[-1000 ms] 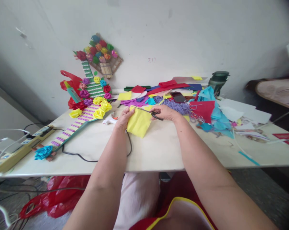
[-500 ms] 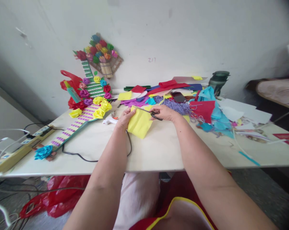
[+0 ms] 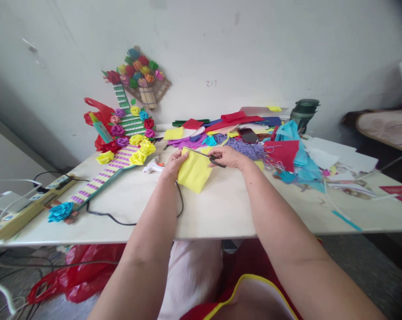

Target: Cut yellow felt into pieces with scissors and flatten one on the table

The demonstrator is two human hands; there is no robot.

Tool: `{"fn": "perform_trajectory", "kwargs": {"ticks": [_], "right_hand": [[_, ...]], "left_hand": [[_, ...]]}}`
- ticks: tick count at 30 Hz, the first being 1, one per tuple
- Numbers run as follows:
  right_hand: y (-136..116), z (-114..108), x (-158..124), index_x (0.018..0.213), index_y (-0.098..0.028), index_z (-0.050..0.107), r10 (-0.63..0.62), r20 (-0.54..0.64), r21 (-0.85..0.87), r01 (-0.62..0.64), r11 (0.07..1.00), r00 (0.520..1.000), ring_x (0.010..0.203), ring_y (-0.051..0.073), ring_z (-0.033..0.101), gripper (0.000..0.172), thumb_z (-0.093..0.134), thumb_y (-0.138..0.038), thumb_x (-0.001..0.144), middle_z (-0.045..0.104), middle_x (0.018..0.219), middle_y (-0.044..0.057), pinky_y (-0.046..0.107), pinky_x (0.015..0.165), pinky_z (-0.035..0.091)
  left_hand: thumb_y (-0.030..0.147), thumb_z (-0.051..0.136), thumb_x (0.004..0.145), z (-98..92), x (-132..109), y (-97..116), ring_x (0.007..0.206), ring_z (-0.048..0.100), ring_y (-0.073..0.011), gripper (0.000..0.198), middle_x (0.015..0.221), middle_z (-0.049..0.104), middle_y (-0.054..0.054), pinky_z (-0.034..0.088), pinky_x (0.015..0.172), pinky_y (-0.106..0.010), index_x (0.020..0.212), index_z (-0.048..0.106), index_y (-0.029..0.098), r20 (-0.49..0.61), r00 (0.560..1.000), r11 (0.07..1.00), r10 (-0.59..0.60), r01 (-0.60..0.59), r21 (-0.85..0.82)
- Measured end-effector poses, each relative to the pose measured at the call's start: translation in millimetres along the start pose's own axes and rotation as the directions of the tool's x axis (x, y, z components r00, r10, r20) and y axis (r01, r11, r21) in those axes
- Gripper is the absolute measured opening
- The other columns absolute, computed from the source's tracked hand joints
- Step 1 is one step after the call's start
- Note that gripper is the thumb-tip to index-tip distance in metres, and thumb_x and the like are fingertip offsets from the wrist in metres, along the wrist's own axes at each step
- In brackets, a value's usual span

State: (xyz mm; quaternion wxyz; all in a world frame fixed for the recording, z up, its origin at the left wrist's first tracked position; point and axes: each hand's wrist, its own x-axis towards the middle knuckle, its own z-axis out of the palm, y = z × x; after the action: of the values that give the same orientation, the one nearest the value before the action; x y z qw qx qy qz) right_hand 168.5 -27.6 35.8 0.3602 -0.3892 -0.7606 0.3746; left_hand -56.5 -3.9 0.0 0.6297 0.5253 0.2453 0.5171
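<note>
A square of yellow crepe paper (image 3: 194, 173) hangs above the table, its left edge pinched by my left hand (image 3: 174, 164). My right hand (image 3: 229, 158) is wrapped around the dark handles of a pair of scissors (image 3: 217, 162). The scissor blades point left and lie along the paper's upper edge, toward my left fingers. Whether the blades are parted is too small to make out. Just left of my left hand, a white glue gun (image 3: 153, 166) lies on the table.
Yellow paper roses (image 3: 142, 152) and a purple-striped panel (image 3: 101, 175) stand at left, near a power strip (image 3: 37, 202). Behind my hands lie coloured paper sheets (image 3: 234, 118), purple shreds (image 3: 244, 146) and a phone (image 3: 248, 135). A dark bottle (image 3: 303, 116) stands back right. A black cord (image 3: 114, 218) crosses the table.
</note>
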Motion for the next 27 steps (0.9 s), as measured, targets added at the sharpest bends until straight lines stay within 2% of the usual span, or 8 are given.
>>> {"fn": "perform_trajectory", "kwargs": {"ticks": [7,13,27], "right_hand": [[-2.7,0.5,-2.1,0.087,-0.014,0.062,0.006,0.015,-0.058,-0.005,0.998,1.000,0.060,0.009,0.049,0.042,0.074,-0.036,0.054,0.053,0.063,-0.004,0.023,0.058,0.038],[-5.2,1.7,-1.7,0.086,-0.014,0.063,0.003,0.000,-0.100,-0.003,0.995,1.000,0.062,0.010,0.050,0.041,0.074,-0.038,0.055,0.053,0.064,-0.003,0.023,0.058,0.038],[-2.0,2.2,-0.6,0.087,-0.015,0.062,-0.022,0.012,-0.083,0.023,0.996,1.000,0.062,0.010,0.049,0.040,0.073,-0.038,0.056,0.053,0.065,-0.004,0.023,0.059,0.038]], "left_hand": [[0.034,0.074,0.064,0.2,2.1,-3.5,0.077,0.066,-0.0252,0.028,0.075,0.069,-0.004,0.053,0.072,-0.038,0.082,0.059,0.017,-0.009,1.000,0.999,-0.005,0.005,0.042],[0.034,0.073,0.065,2.7,1.4,-4.1,0.074,0.067,-0.0226,0.028,0.075,0.068,-0.003,0.053,0.071,-0.035,0.082,0.059,0.017,0.013,1.000,0.999,-0.012,0.011,0.050],[0.035,0.074,0.064,2.9,0.1,-1.8,0.076,0.067,-0.0252,0.031,0.076,0.069,-0.004,0.053,0.072,-0.038,0.084,0.060,0.017,-0.023,1.000,0.999,0.000,0.001,0.049]]}}
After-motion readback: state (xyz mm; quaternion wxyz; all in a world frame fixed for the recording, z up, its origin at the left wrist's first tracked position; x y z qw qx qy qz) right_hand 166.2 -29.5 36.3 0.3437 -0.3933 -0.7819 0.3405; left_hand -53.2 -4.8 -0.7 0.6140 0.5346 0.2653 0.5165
